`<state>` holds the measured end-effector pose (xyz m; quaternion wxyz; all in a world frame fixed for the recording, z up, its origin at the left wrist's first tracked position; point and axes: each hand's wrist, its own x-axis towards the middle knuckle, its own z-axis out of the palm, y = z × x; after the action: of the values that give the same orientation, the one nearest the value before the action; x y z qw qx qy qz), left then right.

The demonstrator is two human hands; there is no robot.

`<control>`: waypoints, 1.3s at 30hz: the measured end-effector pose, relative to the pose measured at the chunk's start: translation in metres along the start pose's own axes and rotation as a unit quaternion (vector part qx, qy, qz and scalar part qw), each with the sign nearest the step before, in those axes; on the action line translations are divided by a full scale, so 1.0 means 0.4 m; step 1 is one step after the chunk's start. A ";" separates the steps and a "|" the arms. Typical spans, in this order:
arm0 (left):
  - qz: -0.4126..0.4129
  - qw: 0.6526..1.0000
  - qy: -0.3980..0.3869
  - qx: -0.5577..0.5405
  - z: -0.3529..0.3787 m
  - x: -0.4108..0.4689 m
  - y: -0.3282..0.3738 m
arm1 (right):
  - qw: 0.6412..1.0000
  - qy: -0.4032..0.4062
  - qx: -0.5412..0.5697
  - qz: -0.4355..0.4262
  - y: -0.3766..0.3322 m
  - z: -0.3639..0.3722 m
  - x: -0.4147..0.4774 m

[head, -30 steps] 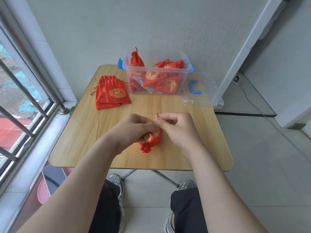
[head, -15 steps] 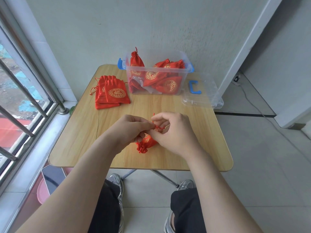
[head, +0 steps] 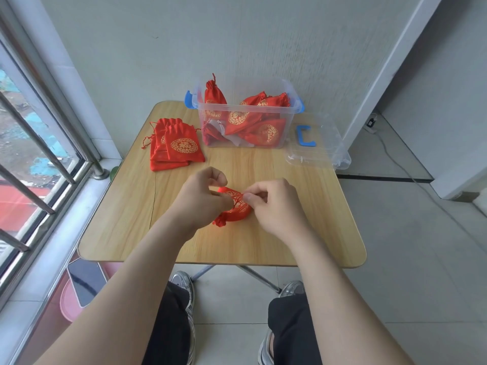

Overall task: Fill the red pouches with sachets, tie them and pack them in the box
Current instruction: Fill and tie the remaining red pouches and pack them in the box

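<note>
A filled red pouch (head: 235, 206) with gold print lies on the wooden table (head: 290, 233), its gathered neck pointing to the near left. My left hand (head: 200, 198) and my right hand (head: 274, 204) sit on either side of it, each pinching a thin red drawstring stretched above the pouch. A stack of flat red pouches (head: 175, 144) lies at the table's back left. The clear plastic box (head: 247, 114) at the back holds several filled red pouches. No loose sachets show on the table.
The box's clear lid (head: 317, 148) with a blue clip lies to the right of the box, overhanging the table edge. A barred window (head: 34, 143) runs along the left. A phone on a pink stool (head: 84, 283) sits below the table's left corner.
My hands have moved apart from over the pouch, drawing the strings out to either side. More of the pouch body is now uncovered between them.
</note>
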<state>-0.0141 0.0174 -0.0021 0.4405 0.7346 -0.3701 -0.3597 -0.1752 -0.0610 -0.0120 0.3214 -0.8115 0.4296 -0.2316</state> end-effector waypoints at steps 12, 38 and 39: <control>0.099 0.989 0.022 0.105 0.020 -0.024 0.026 | 0.933 -0.060 0.287 0.209 -0.008 -0.012 -0.002; -0.131 0.940 -0.028 0.313 -0.053 0.031 -0.057 | 0.959 -0.079 -0.139 0.232 0.055 -0.021 -0.009; -0.133 0.935 -0.024 0.327 -0.055 0.033 -0.061 | 0.958 -0.086 -0.148 0.232 0.054 -0.022 -0.012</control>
<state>0.0165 0.0225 -0.0191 0.1152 0.8718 -0.3766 -0.2914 -0.1952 -0.0691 -0.0220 0.2783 -0.7448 0.6063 -0.0145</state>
